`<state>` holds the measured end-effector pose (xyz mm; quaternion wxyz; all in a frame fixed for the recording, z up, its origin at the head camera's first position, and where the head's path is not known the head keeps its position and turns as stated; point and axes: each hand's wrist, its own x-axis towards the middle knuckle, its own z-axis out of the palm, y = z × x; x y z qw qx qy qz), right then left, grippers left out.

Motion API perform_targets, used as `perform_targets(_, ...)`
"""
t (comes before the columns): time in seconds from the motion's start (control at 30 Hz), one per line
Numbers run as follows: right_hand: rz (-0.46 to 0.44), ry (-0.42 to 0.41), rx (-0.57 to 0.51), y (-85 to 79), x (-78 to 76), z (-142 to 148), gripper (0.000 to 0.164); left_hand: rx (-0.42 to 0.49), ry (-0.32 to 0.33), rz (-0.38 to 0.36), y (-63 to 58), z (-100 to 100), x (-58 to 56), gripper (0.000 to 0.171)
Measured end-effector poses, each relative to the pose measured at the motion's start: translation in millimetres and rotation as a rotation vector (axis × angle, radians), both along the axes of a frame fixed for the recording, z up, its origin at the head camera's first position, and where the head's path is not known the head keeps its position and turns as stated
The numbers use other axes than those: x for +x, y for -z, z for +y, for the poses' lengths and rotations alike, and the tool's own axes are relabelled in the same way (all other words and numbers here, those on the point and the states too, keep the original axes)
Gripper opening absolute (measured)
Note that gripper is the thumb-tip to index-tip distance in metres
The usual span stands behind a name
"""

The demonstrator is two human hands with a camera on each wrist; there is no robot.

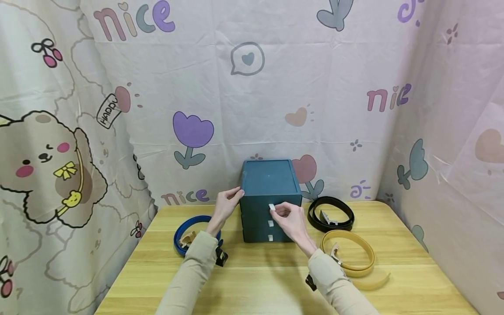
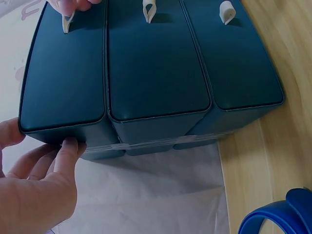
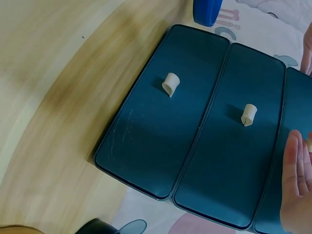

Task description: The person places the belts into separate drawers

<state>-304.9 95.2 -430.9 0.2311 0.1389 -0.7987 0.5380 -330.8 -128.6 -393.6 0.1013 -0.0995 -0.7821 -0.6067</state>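
A dark teal drawer box (image 1: 271, 175) stands at the back of the table, three drawers high, each with a small pale pull tab (image 2: 226, 11) on its front. My left hand (image 1: 226, 205) grips the box's upper front left corner. Seen from the left wrist, the thumb lies at one edge and the bent fingers (image 2: 68, 156) press the side wall. With thumb and fingertips my right hand (image 1: 290, 218) pinches the top drawer's pull tab (image 1: 271, 207). All three drawers look closed, their fronts flush.
A coiled blue belt (image 1: 182, 227) lies left of the box, by my left forearm. To the right are a coiled black belt (image 1: 330, 225) and a coiled yellow belt (image 1: 366, 249), the latter beside my right sleeve. A patterned curtain (image 1: 252, 109) hangs behind the table (image 1: 260, 288).
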Motion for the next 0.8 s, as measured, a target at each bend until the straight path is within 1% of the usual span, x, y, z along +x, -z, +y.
perform_targets(0.1,0.019,0.006,0.002,1.7,0.8,-0.7,0.004,0.0,0.002,-0.011,-1.1,0.4,1.3,0.055)
perform_targets(0.17,0.033,0.014,0.002,3.3,0.9,-1.0,0.004,0.004,0.005,-0.042,-0.9,0.8,0.5,0.052)
perform_targets(0.27,0.056,0.023,0.001,5.0,2.0,-1.5,0.004,0.005,0.003,-0.07,-0.6,1.5,-1.9,0.049)
perform_targets(0.53,0.13,0.019,0.004,8.2,7.5,-2.0,0.005,0.012,-0.004,-0.08,-1.9,2.1,-2.0,0.047)
perform_targets(0.8,0.163,0.013,0.015,13.3,10.5,-0.6,0.006,0.016,-0.006,-0.078,-3.3,3.0,0.2,0.047)
